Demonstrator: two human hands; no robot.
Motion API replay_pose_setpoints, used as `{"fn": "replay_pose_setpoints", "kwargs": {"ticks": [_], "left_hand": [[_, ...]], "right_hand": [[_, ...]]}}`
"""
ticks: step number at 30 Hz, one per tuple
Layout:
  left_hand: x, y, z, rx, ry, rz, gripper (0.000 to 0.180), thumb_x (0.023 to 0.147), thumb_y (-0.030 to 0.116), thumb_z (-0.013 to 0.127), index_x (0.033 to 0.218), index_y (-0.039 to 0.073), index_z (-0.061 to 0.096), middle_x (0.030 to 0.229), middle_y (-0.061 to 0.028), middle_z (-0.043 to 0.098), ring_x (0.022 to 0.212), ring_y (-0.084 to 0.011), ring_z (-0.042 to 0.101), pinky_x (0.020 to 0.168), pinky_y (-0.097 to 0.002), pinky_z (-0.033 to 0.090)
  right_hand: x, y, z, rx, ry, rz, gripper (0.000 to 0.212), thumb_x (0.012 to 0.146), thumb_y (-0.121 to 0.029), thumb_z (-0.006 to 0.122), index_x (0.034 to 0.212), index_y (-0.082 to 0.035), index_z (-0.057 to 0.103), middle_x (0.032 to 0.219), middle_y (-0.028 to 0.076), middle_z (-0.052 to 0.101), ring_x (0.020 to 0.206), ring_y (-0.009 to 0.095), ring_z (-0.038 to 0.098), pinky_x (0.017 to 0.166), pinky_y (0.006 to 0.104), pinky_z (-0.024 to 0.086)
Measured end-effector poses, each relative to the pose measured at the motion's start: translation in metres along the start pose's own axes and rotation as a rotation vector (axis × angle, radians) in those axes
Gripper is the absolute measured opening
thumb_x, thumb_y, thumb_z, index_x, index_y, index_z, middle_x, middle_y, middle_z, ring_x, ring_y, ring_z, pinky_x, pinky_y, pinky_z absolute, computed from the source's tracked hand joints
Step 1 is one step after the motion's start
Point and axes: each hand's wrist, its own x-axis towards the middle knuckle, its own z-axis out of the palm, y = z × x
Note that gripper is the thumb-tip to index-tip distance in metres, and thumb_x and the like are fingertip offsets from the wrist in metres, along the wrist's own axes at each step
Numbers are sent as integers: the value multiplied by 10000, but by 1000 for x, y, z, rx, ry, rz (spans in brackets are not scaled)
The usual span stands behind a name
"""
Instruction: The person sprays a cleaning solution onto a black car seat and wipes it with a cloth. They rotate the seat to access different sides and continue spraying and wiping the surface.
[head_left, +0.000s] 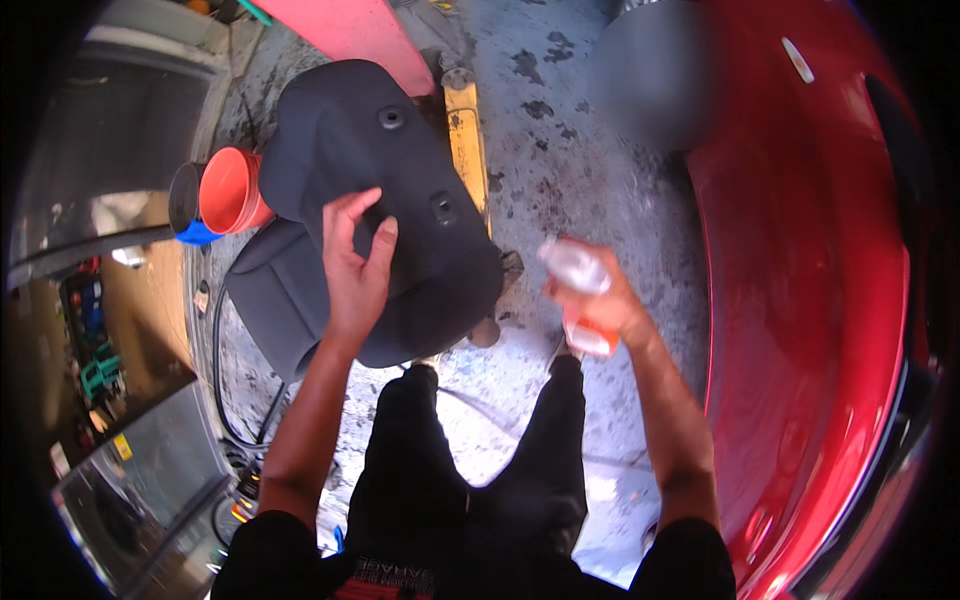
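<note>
A black cloth car seat (425, 285) stands in front of me to the left, two headrest holes showing in its backrest. Over the backrest hovers my left hand (357, 270), thumb and fingers apart, holding nothing. Whether its fingertips touch the cloth I cannot tell. To the right of the seat, my right hand (620, 303) grips a spray bottle (592, 336) with a white head and an orange lower part. The bottle's head is blurred and points toward the seat side.
A red car (790, 300) fills the right side. Beyond the seat are a yellow metal arm (465, 140) and a pink post (350, 35). An orange bucket (228, 192) stands left of the seat. A black hose (218, 365) lies on the stained floor.
</note>
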Motion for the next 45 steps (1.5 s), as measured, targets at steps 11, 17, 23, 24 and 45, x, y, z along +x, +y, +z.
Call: {"fn": "replay_pose_setpoints", "kwargs": {"ticks": [11, 17, 23, 24, 45], "left_hand": [[6, 25, 36, 49, 304, -116, 315, 1054, 143, 709, 1336, 15, 650, 1326, -101, 651, 1267, -204, 616, 1133, -394, 471], [-142, -9, -27, 73, 439, -485, 297, 1055, 152, 708, 1297, -4, 632, 1299, -104, 660, 1216, -191, 626, 1067, -363, 499], [-323, -24, -60, 189, 483, -894, 362, 1072, 187, 668, 1366, -20, 620, 1232, -141, 622, 1165, -252, 652, 1016, -387, 529], [-349, -27, -65, 159, 521, -937, 362, 1070, 188, 667, 1366, -15, 622, 1227, -140, 619, 1135, -243, 662, 985, -380, 538], [-39, -593, -213, 629, 43, -449, 452, 1056, 370, 624, 1422, 104, 622, 1346, -164, 639, 1290, -377, 595, 1135, -512, 451]], "right_hand": [[-10, 59, -46, -84, -417, -181, 297, 846, -74, 844, 1085, -23, 675, 1003, 72, 614, 916, 202, 629, 806, 374, 502], [-7, 77, -10, -298, -462, -327, 394, 751, -116, 877, 1093, -57, 691, 1053, 122, 666, 978, 366, 689, 845, 439, 562], [-17, 83, 26, -351, -471, -320, 317, 772, -63, 854, 1022, -36, 660, 968, 124, 650, 921, 309, 684, 810, 425, 562], [-19, 90, 30, -311, -460, -201, 312, 778, -47, 848, 1027, -37, 660, 962, 114, 650, 919, 283, 683, 809, 414, 563], [104, 46, 113, -711, 614, -336, 274, 1062, -227, 612, 1008, 41, 608, 894, 109, 618, 805, 229, 579, 753, 384, 491]]}}
